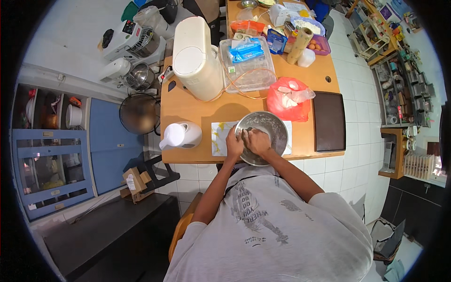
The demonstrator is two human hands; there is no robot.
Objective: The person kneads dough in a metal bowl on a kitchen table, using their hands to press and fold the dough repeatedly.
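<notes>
A round metal mixing bowl (278, 131) stands at the front edge of the wooden table, on a white and yellow patterned mat (219, 141). Its inner wall carries pale, floury smears. My left hand (234, 142) is closed on the bowl's left rim. Down inside the bowl is my right hand (258, 141), its fingers curled and pressed toward the bottom. What lies under those fingers is mostly hidden, so I cannot make it out. Just behind the bowl sits a red plastic bag (286, 107) with a whitish bag in its top.
To the left stand a white kettle (185, 135) and a tall cream appliance (195, 56). A dark baking tray (330, 121) lies at the table's right edge. Farther back are a clear plastic box (249, 75) with a tissue pack, an orange cable, and a purple basket (323, 46) of eggs.
</notes>
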